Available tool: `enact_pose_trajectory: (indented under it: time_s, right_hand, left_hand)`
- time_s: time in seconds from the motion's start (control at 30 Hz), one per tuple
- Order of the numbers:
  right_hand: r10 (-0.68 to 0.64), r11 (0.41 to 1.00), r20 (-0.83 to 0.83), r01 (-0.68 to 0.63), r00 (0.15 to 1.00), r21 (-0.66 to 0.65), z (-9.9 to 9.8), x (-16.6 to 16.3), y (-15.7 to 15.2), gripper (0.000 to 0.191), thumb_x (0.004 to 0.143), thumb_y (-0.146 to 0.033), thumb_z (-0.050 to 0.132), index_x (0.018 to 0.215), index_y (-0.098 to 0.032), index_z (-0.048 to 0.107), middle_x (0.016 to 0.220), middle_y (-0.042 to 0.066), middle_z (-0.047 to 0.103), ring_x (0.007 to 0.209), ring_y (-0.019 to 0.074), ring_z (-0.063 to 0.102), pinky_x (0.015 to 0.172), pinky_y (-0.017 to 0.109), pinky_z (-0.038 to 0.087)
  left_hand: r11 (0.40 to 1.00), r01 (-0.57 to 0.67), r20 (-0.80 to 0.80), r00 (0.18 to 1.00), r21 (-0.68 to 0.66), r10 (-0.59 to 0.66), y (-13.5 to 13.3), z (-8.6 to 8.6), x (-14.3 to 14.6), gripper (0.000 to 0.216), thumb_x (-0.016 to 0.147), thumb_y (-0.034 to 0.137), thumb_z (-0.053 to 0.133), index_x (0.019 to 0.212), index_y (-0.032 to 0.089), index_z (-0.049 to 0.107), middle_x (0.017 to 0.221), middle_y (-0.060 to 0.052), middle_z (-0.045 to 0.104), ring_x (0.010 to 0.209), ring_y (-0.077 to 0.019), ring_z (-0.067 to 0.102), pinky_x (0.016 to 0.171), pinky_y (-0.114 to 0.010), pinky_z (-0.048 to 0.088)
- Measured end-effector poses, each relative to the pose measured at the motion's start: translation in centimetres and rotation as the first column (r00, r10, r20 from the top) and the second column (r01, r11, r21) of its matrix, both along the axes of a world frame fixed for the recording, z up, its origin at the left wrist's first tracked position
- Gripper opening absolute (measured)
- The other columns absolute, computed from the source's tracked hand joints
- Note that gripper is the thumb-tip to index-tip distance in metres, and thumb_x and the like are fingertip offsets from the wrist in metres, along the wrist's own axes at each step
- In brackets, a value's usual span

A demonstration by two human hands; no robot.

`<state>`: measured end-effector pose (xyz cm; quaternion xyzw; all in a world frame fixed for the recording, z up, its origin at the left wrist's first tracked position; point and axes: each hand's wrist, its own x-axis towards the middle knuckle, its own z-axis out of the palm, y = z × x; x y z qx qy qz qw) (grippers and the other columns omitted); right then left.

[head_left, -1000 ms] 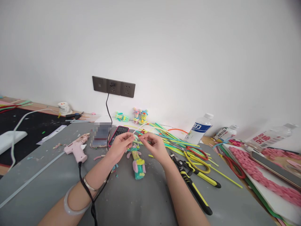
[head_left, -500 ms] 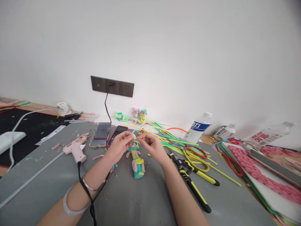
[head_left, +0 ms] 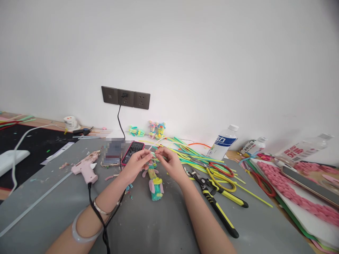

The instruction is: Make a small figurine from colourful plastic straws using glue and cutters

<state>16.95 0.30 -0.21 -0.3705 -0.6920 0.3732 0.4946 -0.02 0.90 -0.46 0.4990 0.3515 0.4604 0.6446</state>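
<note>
- Pale wall fills the upper half of the frame; below it, your grey mat spans the lower middle.
- You have a small pale-green piece up between your fingertips, just below the frame's centre.
- Directly below that grip in the frame lies the figure, its long axis running nearly up and down, lower end leaning slightly right. Its upper end sits near your fingertips, between both hands; you can't call either one clearly nearer.
- Your left hand has thumb and forefinger pressed together, pinching the piece.
- Your right hand has its fingertips at the piece's right end, barely parted; whether they grip it is too small to tell.
- Pliers lie lower right, the glue gun left of centre, both apart from your fingers.
</note>
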Motion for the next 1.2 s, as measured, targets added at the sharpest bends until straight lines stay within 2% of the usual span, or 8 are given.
enact_pose_trajectory:
  time_s: [0.2,0.33,0.43,0.53,0.7,0.83,1.0,1.2]
  right_hand:
    - [0.013,1.0,0.011,-0.013,1.0,0.004,0.0,-0.1,-0.2,0.015,0.092,-0.034,0.056,0.086,-0.021,0.054,0.083,0.002,0.061,0.077,0.0163,0.062,0.065,0.025,0.049]
    - [-0.001,0.999,0.048,-0.001,0.999,0.038,0.2,-0.1,-0.2,0.013,0.092,-0.032,0.055,0.093,-0.02,0.06,0.086,0.005,0.065,0.08,0.0171,0.064,0.063,0.024,0.049]
    - [-0.042,0.997,0.1,0.035,0.994,0.073,0.2,-0.1,-0.1,0.016,0.092,-0.031,0.056,0.095,-0.019,0.066,0.083,0.005,0.067,0.07,0.0155,0.06,0.059,0.024,0.045]
    - [-0.105,0.991,0.132,0.093,0.986,0.098,0.1,-0.2,0.0,0.018,0.091,-0.031,0.056,0.091,-0.018,0.069,0.077,0.003,0.066,0.054,0.011,0.048,0.05,0.024,0.037]
    - [-0.11,0.988,0.107,0.097,0.988,0.118,0.3,0.1,-0.1,0.018,0.09,-0.032,0.058,0.087,-0.018,0.069,0.08,0.004,0.068,0.058,0.0117,0.05,0.051,0.024,0.038]
    - [-0.102,0.991,0.087,0.094,0.991,0.091,0.5,0.2,-0.2,0.019,0.087,-0.035,0.062,0.084,-0.017,0.07,0.078,0.004,0.068,0.055,0.0102,0.047,0.048,0.023,0.035]
    - [-0.054,0.996,0.037,0.051,0.998,0.078,0.4,-0.1,-0.2,0.02,0.088,-0.035,0.062,0.089,-0.018,0.072,0.078,0.005,0.069,0.063,0.0141,0.058,0.052,0.023,0.042]
    - [-0.127,0.987,0.058,0.12,0.99,0.107,0.6,-0.1,-0.4,0.02,0.087,-0.036,0.062,0.086,-0.018,0.07,0.08,0.005,0.068,0.057,0.0117,0.051,0.048,0.024,0.038]
  left_hand:
    - [0.999,0.028,-0.021,0.999,0.026,-0.027,0.1,-0.3,0.0,0.036,0.075,0.049,0.076,0.078,0.016,0.062,0.067,0.003,0.049,0.054,-0.0073,0.04,0.049,-0.021,0.031]
    - [0.997,0.066,-0.031,0.997,0.035,-0.064,0.2,-0.6,-0.1,0.033,0.08,0.047,0.073,0.079,0.017,0.061,0.067,0.004,0.048,0.052,-0.0069,0.038,0.048,-0.022,0.03]
    - [0.996,0.079,-0.026,0.997,0.033,-0.078,0.1,-0.7,-0.2,0.032,0.081,0.047,0.072,0.081,0.017,0.061,0.068,0.004,0.048,0.053,-0.007,0.039,0.049,-0.022,0.031]
    - [0.996,0.087,-0.021,0.996,0.021,-0.086,0.0,-0.4,-0.2,0.033,0.079,0.047,0.074,0.08,0.017,0.061,0.067,0.004,0.048,0.052,-0.0069,0.039,0.049,-0.022,0.03]
    - [0.993,0.122,-0.019,0.992,0.001,-0.122,-0.3,0.1,-0.1,0.034,0.077,0.047,0.076,0.078,0.016,0.063,0.066,0.003,0.047,0.052,-0.0069,0.039,0.048,-0.022,0.028]
    - [0.985,0.167,0.042,0.985,-0.05,-0.165,-0.4,0.3,0.1,0.033,0.075,0.044,0.078,0.076,0.016,0.061,0.065,0.003,0.047,0.054,-0.0073,0.04,0.047,-0.021,0.029]
    - [0.966,0.232,0.16,0.964,-0.111,-0.213,-0.4,0.1,0.1,0.026,0.076,0.036,0.077,0.08,0.016,0.061,0.068,0.002,0.052,0.057,-0.008,0.044,0.048,-0.019,0.034]
    - [0.968,0.214,0.193,0.963,-0.127,-0.188,-0.3,0.1,0.0,0.024,0.075,0.029,0.079,0.077,0.016,0.06,0.07,0.002,0.055,0.056,-0.0067,0.046,0.049,-0.018,0.038]
